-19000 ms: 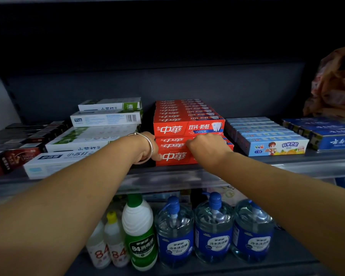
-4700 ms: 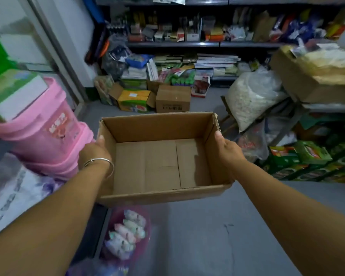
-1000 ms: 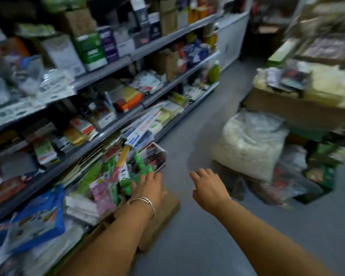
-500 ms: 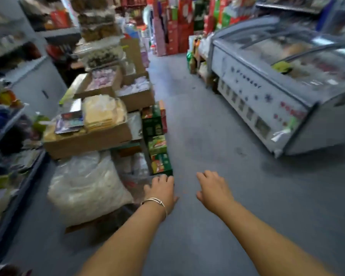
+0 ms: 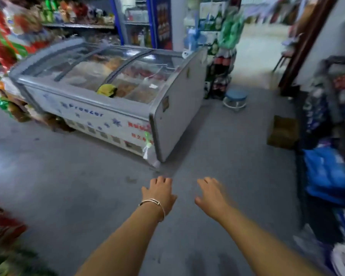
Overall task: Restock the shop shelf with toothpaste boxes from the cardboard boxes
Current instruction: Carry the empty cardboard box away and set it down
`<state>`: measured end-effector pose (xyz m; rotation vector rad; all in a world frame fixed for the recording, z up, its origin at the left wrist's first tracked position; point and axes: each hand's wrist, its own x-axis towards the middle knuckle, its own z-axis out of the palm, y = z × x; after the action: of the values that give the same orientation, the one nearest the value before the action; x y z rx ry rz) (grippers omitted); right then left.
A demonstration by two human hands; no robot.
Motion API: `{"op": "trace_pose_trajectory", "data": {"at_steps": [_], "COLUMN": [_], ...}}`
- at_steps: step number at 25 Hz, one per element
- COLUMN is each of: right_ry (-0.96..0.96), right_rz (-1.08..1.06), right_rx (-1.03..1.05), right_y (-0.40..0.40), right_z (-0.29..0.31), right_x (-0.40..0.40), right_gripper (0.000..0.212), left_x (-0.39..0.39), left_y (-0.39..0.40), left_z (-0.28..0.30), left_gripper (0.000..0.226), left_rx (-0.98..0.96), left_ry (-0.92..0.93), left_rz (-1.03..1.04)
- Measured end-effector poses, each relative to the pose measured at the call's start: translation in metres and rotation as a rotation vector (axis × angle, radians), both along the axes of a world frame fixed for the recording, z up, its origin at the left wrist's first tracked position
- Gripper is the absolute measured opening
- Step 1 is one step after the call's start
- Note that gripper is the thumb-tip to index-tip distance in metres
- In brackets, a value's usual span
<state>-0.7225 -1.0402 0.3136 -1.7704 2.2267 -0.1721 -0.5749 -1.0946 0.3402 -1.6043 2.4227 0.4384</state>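
Toothpaste boxes are nowhere in view, nor the shelf they belong on. Both hands hold nothing: the left hand (image 5: 160, 193), with a bracelet (image 5: 152, 204) at the wrist, and the right hand (image 5: 211, 194) reach forward over bare floor (image 5: 72, 188), fingers loosely spread. A chest freezer (image 5: 112, 90) stands at eleven o'clock, a small cardboard box (image 5: 283, 132) at two o'clock. Best to find a full carton first, then grip it from both sides.
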Motion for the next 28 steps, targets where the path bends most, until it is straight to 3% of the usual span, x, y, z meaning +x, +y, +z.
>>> {"op": "trace_pose_trajectory", "data": {"at_steps": [4,20,28], "right_ry": [-0.001,-0.060,-0.129], "right_rz": [-0.233,-0.803,-1.086], "right_rx": [0.029,0.019,-0.025], "right_y": [-0.060,-0.364,-0.447], "right_z": [-0.014,-0.005,-0.025], "right_x": [-0.131,-0.552,-0.775], "right_gripper": [0.043,0.045,0.049], "left_x": [-0.148,-0.616,-0.892], "left_y": [-0.090,-0.458,-0.560], "left_z": [-0.013,-0.001,-0.021], "left_gripper": [0.052,0.050,0.053], "left_rx": [0.003,-0.054,-0.064], "left_ry": [0.004,0.031,0.024], "left_rz": [-0.234,-0.682,-0.951]}}
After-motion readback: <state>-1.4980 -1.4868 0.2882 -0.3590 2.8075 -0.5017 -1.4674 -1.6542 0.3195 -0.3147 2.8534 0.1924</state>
